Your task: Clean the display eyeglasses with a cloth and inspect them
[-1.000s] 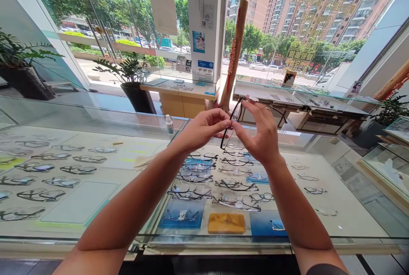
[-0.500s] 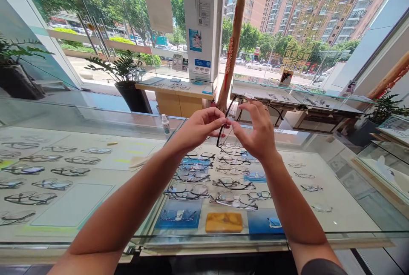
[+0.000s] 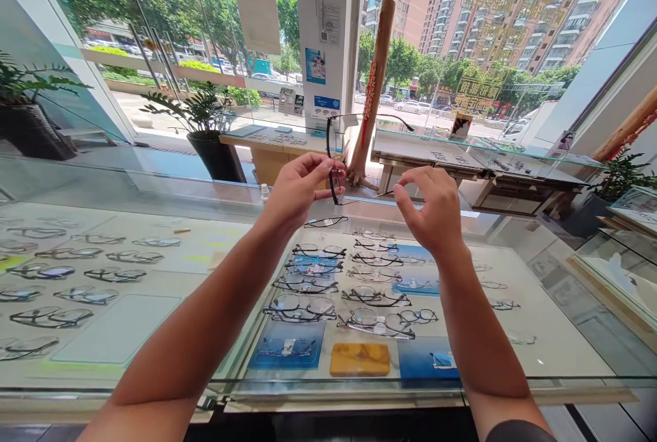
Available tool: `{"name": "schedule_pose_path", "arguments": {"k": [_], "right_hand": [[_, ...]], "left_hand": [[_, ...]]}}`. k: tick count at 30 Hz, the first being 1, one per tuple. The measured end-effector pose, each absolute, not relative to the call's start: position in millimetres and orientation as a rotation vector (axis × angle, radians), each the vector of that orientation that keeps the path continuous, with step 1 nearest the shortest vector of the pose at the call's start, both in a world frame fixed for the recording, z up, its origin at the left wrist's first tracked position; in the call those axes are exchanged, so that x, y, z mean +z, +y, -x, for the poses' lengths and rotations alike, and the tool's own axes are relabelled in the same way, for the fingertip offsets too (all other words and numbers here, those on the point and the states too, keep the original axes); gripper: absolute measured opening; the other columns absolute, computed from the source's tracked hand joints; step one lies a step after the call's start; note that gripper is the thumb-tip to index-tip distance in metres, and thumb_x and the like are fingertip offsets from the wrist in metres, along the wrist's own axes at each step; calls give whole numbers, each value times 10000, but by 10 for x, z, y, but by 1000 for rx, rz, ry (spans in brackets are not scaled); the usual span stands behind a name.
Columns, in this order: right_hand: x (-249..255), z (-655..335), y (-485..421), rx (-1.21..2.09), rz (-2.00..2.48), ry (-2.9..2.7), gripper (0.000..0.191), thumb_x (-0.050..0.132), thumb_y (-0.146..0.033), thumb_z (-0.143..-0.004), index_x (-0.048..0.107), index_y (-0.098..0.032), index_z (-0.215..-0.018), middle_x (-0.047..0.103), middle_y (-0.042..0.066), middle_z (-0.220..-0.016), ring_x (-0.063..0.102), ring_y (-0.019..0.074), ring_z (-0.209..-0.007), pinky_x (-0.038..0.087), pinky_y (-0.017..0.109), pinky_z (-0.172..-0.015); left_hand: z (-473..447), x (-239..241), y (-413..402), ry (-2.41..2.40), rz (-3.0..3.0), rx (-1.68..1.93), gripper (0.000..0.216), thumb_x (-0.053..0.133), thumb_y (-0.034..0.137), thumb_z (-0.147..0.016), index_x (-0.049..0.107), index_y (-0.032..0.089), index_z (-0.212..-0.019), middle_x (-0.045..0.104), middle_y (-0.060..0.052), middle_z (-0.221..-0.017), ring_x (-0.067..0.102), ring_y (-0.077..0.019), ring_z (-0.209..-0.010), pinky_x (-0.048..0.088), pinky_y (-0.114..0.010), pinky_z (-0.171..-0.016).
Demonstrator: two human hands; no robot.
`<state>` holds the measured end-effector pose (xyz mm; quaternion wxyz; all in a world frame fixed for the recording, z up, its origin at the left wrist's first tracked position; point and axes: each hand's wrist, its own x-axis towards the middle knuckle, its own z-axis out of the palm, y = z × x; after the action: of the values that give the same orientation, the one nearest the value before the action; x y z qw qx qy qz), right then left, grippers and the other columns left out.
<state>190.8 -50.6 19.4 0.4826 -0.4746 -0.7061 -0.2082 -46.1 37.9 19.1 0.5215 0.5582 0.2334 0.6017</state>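
Above the glass display counter [image 3: 569,346], near its far edge as seen in the view, a dark-rimmed eyeglass frame [image 3: 329,137] is held clear of all surfaces, its front turned roughly on end. Left hand [image 3: 295,189]: thumb and fingers pinch the frame about midway along its front, the lower fingers bent behind it. Such a grip presumably serves to steady the front while leaving both arms free. The upper temple arm [image 3: 395,118] extends outward to the right, untouched. Right hand [image 3: 434,206]: thumb and forefinger brought together at the end of the thin lower temple arm [image 3: 377,196], apparently pinching its tip; the contact is too small to confirm. The remaining fingers are curled loosely. Pose: both forearms rise from the lower corners and converge, the left at a long slant, the right steeper, with a dark sleeve [image 3: 521,430] at its base. The height probably keeps the extended arms away from the rows of spectacles [image 3: 374,296] beneath. Those rows appear set out for viewing through the glass. An amber block-shaped item [image 3: 360,359] lies nearer the wearer, between blue pads [image 3: 287,362].
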Motion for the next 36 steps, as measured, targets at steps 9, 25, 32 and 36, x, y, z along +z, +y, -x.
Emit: {"name": "schedule_pose_path", "arguments": {"k": [9,25,32,36], "right_hand": [[203,-1929,-576,-336,1352,-1829,292,589,-425,-1062,756,-237,-912,808,51,-958,686,286,-947,418,540,-1061],[-57,-1544,-386,301,1033,-1818,301,652,-434,-1025,778,-208,-1179,819,98,-1176,747,277,-1082,590,465,-1002],[-59,-1544,-373,322,1085,-1740,276,635,-407,-989,789,-204,-1093,833,83,-1099,764,251,-998,595,444,-971],[-211,-1739,-372,350,1168,-1687,300,643,-416,-956,795,-198,-1095,833,99,-1145,763,259,-1010,595,454,-976]], "left_hand": [[413,150,410,596,-1400,1506,314,885,418,-860,680,183,-899,777,-92,-1037,749,-215,-946,706,-367,-765],[219,0,150,508,-1437,1103,418,961,463,-774,671,174,-861,739,-58,-1148,683,-124,-890,556,-239,-744],[331,55,288,582,-1832,1242,218,798,412,-925,777,202,-982,788,-90,-1119,739,-214,-1057,582,-389,-1008],[696,-40,757,1064,-1844,1699,185,713,308,-959,761,189,-1092,770,-115,-1179,720,-268,-1133,563,-426,-1042]]}}
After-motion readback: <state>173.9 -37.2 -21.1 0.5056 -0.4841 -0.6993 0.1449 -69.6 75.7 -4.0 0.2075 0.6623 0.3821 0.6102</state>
